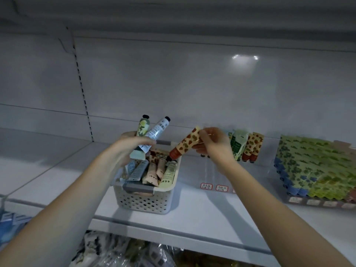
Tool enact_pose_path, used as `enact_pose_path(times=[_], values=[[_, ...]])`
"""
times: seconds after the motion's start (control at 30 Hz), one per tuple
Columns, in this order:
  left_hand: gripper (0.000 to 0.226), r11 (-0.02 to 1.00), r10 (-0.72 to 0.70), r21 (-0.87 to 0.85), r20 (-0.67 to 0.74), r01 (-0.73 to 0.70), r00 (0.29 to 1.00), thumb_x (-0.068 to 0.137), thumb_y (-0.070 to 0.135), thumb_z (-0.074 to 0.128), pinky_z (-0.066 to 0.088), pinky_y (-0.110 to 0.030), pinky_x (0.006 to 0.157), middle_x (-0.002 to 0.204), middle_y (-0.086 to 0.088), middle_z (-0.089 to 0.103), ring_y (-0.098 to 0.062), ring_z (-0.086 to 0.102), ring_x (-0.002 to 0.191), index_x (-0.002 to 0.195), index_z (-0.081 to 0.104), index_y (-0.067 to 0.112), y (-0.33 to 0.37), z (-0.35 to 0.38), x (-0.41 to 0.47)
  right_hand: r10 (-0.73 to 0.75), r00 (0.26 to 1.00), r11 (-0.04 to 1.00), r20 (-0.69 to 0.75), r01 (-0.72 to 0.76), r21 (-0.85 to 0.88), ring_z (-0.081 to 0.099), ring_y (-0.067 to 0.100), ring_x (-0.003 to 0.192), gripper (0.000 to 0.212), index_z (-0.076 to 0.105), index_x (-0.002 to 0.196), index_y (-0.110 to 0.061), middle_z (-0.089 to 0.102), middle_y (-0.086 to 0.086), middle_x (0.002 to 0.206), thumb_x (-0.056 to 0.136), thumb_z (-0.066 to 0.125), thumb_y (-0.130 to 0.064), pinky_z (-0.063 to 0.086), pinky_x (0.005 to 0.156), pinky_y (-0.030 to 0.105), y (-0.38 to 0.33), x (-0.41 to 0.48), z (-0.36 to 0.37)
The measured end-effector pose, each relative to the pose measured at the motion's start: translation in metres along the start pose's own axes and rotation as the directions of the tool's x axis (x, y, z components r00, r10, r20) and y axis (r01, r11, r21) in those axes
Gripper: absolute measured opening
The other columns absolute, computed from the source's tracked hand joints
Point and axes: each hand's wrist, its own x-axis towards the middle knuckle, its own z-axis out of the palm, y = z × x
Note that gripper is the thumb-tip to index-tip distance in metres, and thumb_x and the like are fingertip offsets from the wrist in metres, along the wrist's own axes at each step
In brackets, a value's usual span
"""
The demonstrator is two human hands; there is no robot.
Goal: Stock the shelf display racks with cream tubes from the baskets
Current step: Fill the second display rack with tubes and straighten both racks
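A perforated white basket (146, 202) with grey handles stands on the shelf, full of several cream tubes (154, 170). Above its far left corner my left hand (133, 144) grips two tubes with black caps, a green-patterned tube (143, 127) and a white-blue tube (158, 131), both caps up. My right hand (213, 142) pinches the flat end of an orange-spotted tube (185, 144) whose red cap points down to the basket's far right corner. Behind that hand a clear display rack (212, 170) holds a few tubes (248, 147) at its back.
A second rack (316, 170) at the right is packed with green, blue and yellow patterned tubes. The shelf's white front edge (173, 224) runs below the basket. Wrapped goods (123, 251) lie on the shelf underneath. The upright slotted post (84, 101) stands at the back left.
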Motion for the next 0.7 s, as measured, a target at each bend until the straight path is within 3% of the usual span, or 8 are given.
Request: enact_pose_path(times=[0.1,0.17,0.23,0.33,0.43,0.57,0.7], values=[[0.031,0.962,0.012,-0.273,0.071,0.008,0.997,0.08,0.006,0.065,0.055,-0.025,0.056,0.07,-0.005,0.069,-0.014,0.065,0.062,0.11,0.057,0.005,-0.003,0.011,-0.045,0.006,1.0,0.996,0.019,-0.008,0.088,0.065,0.005,0.051,0.013,0.055,0.084,-0.013,0.064,0.01,0.078,0.095,0.05,-0.016,0.048,0.044,0.015,-0.015,-0.019,-0.008],[0.021,0.938,0.058,-0.348,0.129,-0.009,0.99,0.083,0.006,0.061,0.056,-0.023,0.052,0.069,-0.004,0.072,-0.012,0.068,0.059,0.104,0.059,0.008,-0.008,0.021,-0.077,0.035,0.999,0.99,0.041,-0.04,0.132,0.062,0.003,0.047,0.012,0.056,0.087,-0.009,0.064,0.009,0.074,0.095,0.05,-0.016,0.044,0.04,0.012,-0.024,-0.033,-0.015],[0.027,0.933,0.109,-0.358,0.168,-0.042,0.98,0.08,0.009,0.064,0.056,-0.027,0.052,0.079,-0.006,0.074,-0.014,0.07,0.067,0.106,0.06,0.012,-0.017,0.033,-0.104,0.051,0.997,0.986,0.055,-0.059,0.156,0.062,0.004,0.047,0.014,0.058,0.09,-0.005,0.064,0.006,0.069,0.094,0.051,-0.017,0.046,0.041,0.013,-0.029,-0.047,-0.02],[0.052,0.917,0.141,-0.393,0.169,-0.065,0.976,0.064,0.014,0.07,0.058,-0.034,0.066,0.101,-0.011,0.071,-0.022,0.069,0.086,0.114,0.059,0.014,-0.034,0.054,-0.131,0.056,0.997,0.985,0.054,-0.064,0.158,0.063,0.006,0.05,0.014,0.059,0.084,-0.007,0.064,0.006,0.067,0.093,0.053,-0.017,0.052,0.047,0.017,-0.031,-0.066,-0.027],[0.059,0.905,0.153,-0.419,0.154,-0.076,0.976,0.06,0.013,0.072,0.058,-0.032,0.062,0.105,-0.015,0.069,-0.028,0.068,0.092,0.116,0.057,0.01,-0.043,0.072,-0.145,0.054,0.998,0.991,0.03,-0.057,0.122,0.062,0.006,0.048,0.013,0.059,0.084,-0.008,0.063,0.006,0.068,0.093,0.054,-0.016,0.051,0.047,0.016,-0.033,-0.08,-0.035],[0.046,0.918,0.214,-0.36,0.097,-0.166,0.972,0.07,0.003,0.072,0.056,-0.031,0.061,0.096,-0.01,0.07,-0.021,0.068,0.081,0.114,0.057,0.009,-0.048,0.088,-0.154,0.089,0.995,0.987,0.036,-0.093,0.13,0.064,0.006,0.054,0.018,0.058,0.091,-0.004,0.065,0.006,0.072,0.093,0.054,-0.021,0.051,0.049,0.016,-0.035,-0.092,-0.05],[0.04,0.913,0.219,-0.371,0.093,-0.17,0.971,0.074,0.002,0.072,0.057,-0.037,0.071,0.097,-0.01,0.071,-0.023,0.068,0.087,0.11,0.058,0.011,-0.053,0.107,-0.155,0.159,0.982,0.96,0.105,-0.178,0.216,0.067,0.01,0.066,0.018,0.058,0.089,-0.005,0.068,0.005,0.078,0.091,0.055,-0.023,0.055,0.058,0.018,-0.03,-0.1,-0.065]])
